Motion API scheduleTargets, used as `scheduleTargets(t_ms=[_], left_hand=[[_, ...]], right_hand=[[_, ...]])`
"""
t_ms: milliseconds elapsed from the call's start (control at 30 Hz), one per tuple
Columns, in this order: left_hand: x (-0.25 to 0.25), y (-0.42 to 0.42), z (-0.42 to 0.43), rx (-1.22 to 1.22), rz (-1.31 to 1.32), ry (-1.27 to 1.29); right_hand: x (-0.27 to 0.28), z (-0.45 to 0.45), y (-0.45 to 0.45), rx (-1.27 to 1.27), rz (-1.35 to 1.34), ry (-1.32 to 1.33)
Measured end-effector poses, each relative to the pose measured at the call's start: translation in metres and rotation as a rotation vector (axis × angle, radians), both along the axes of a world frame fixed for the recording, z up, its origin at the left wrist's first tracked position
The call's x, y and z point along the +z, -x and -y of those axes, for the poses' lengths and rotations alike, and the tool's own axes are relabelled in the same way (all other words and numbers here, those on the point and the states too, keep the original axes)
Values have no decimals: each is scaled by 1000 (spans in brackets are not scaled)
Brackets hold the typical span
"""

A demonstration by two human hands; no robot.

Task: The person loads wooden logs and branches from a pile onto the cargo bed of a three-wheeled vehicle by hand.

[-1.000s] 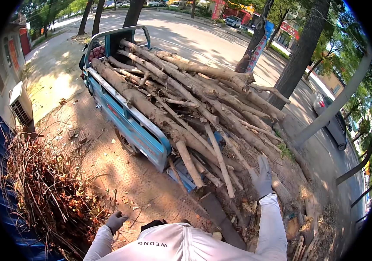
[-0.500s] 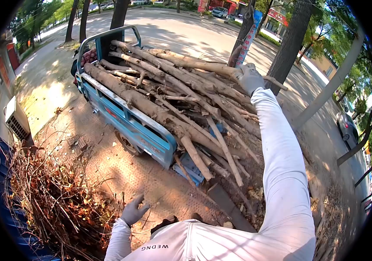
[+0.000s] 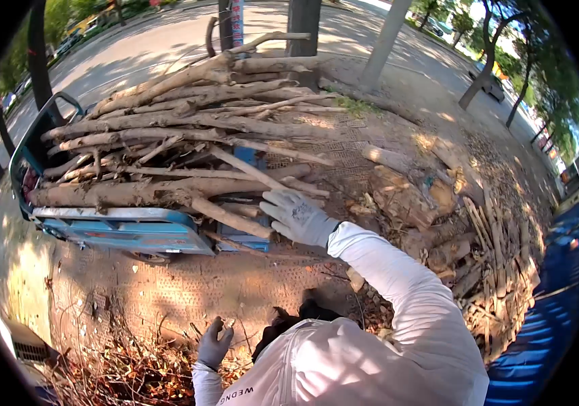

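Note:
Grey work gloves cover both my hands. My right hand (image 3: pixel 297 218) is stretched forward over the tail end of a load of cut logs, its fingers extended and nothing gripped. Just beyond its fingertips lies the end of a thin branch (image 3: pixel 245 167); whether they touch I cannot tell. A short thick log stub (image 3: pixel 228 215) juts out to the left of the hand. The load rests on a blue cargo tricycle (image 3: pixel 123 227), with the bed's tail mostly hidden under wood. Low by my body, my left hand (image 3: pixel 215 345) hangs with its fingers apart, holding nothing.
Right of the tricycle are stumps and chunks of wood (image 3: pixel 404 196), and a stack of thin sticks (image 3: pixel 496 250). A heap of dry twigs (image 3: pixel 127 372) lies at the lower left. Blue corrugated sheeting (image 3: pixel 540 318) borders the right. A tree trunk (image 3: pixel 303 40) stands behind the load.
My right hand has let go of the long log at the far side and come back to the near tail end, now open. The view has turned right. My left hand stays low.

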State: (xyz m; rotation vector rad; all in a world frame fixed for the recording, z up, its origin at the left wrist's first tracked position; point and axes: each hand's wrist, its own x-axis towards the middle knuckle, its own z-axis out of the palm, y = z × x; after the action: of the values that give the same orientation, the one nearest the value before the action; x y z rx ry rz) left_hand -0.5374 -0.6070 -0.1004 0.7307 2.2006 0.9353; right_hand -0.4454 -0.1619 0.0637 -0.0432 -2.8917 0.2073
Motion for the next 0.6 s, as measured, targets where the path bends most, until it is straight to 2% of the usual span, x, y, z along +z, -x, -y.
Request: scheduleTargets(t_ms=[33,67,100,133,167,200,267,300,333,367,400,467,533,567,600], left_hand=[[-13,8,-6,-38,12,-47],[-18,19,-17,-108,33,-60],[-13,25,-30,-178,28,-38],[-7,30,-47,-240,19,-21],[-4,36,-64,-349,-31,19],[-4,41,-82,-449,-89,60],[-16,51,-115,-633,-129,43],[3,42,-142,-720,-135,56],[26,27,-169,-801,-147,70],[26,21,-191,-895,-180,48],[24,14,-216,-1003,-229,94],[37,-23,-266,-1184,-307,99],[43,-66,-307,-1279,-383,112],[41,-89,-328,-1347,-438,26],[42,-114,-347,-1407,-489,-60]], right_hand=[[-59,4,-64,-121,159,48],[-105,11,-130,-316,485,263],[-142,26,-197,-639,713,513],[-182,40,-277,-919,833,759],[-227,67,-363,-1179,736,795],[-243,107,-447,-1557,728,878],[-303,210,-616,-1666,991,669],[-272,254,-644,-1864,1215,714],[-270,316,-680,-1925,1050,648],[-269,378,-715,-1964,884,582],[-271,422,-722,-2010,864,624],[-285,495,-722,-2223,387,640],[-311,550,-693,-2216,307,575],[-306,559,-662,-2211,484,658],[-343,586,-647,-2087,415,633]])
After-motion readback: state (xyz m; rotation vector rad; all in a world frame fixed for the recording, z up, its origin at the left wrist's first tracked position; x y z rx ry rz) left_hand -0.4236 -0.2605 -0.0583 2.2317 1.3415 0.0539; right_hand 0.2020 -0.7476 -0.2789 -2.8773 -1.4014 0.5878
